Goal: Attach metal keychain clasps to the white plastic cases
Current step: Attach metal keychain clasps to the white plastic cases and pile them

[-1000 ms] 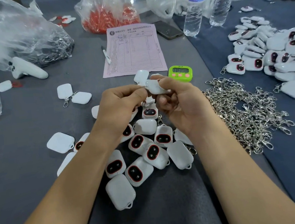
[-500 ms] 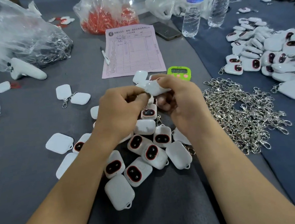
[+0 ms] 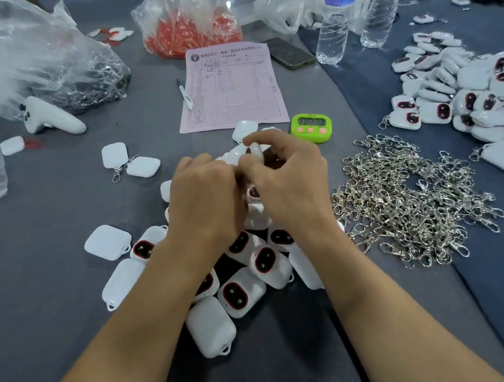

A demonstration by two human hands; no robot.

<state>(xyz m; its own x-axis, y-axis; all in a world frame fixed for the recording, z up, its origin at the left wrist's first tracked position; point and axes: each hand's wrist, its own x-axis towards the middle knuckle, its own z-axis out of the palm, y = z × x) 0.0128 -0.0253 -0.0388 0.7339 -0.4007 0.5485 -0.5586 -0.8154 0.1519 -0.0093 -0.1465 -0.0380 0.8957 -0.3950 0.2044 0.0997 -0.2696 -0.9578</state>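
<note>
Pinching one white plastic case (image 3: 255,150) between curled thumb and forefinger of the right hand (image 3: 290,187), raised just above the grey table (image 3: 48,208). Meeting it knuckle to knuckle with the left hand (image 3: 206,201), back turned to the camera, fingers curled in toward the same case; cannot tell what those hidden fingertips hold. Directly beneath both wrists, a loose pile of cases (image 3: 241,295), some lying with dark, red-rimmed oval windows up, others blank side up. Just to the right, a spread heap of metal keychain clasps (image 3: 413,201); beyond it, at the right edge, a larger mound of cases on blue cloth (image 3: 464,93). Behind the hands, a green timer (image 3: 311,127) beside a pink printed form (image 3: 229,89) with a pen (image 3: 185,94) at its left edge. Further back, a dark phone (image 3: 290,53), two water bottles (image 3: 334,28), and a clear bag of red parts (image 3: 191,28). To the left, a white controller (image 3: 52,117) against a bag of clasps (image 3: 82,80), plus two cases joined by a clasp (image 3: 132,161).
</note>
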